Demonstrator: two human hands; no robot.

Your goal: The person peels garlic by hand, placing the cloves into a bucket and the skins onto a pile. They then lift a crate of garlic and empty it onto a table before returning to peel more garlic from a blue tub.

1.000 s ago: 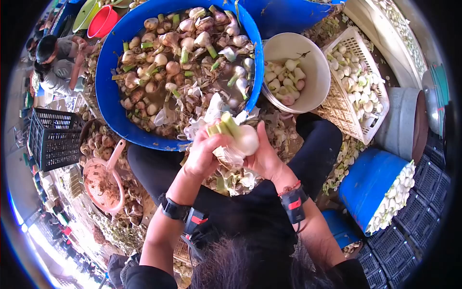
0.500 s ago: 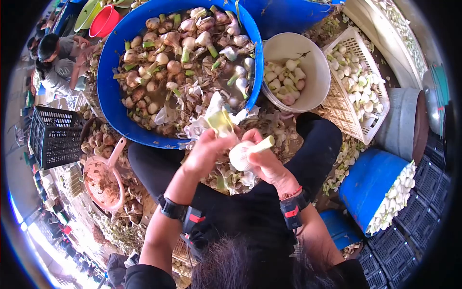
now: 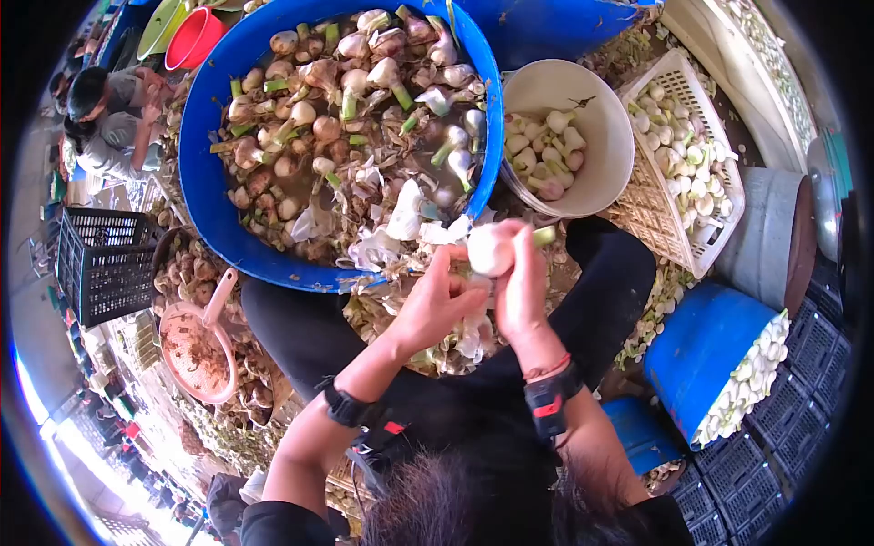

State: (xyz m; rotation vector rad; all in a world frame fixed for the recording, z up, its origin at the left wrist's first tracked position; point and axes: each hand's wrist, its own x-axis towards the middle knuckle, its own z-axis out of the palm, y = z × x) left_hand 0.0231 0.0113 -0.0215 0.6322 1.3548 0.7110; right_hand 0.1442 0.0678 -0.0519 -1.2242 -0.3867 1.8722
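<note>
A pale, peeled garlic bulb [image 3: 490, 250] with a cut green stem is gripped in my right hand [image 3: 523, 296], its stem pointing right. Just left of the bulb is my left hand [image 3: 431, 308], thumb and forefinger apart and holding nothing. Both hands are over my lap at the near rim of a large blue tub [image 3: 202, 196]. Unpeeled garlic bulbs [image 3: 328, 127] and loose papery skins [image 3: 373, 247] lie in the tub's murky water. More peelings are heaped between my legs, below the hands.
A white bucket [image 3: 608, 136] of peeled garlic stands right of the tub, beside a cream crate [image 3: 678, 77] of more bulbs. Further right, a tilted blue barrel [image 3: 701, 350] is full of garlic. A pink strainer [image 3: 223, 387] lies left; another person [image 3: 114, 123] sits beyond a black crate [image 3: 105, 264].
The bulb has gone up and right in my right hand. My left hand has let go of the peeled skin, which now lies at the tub's near side.
</note>
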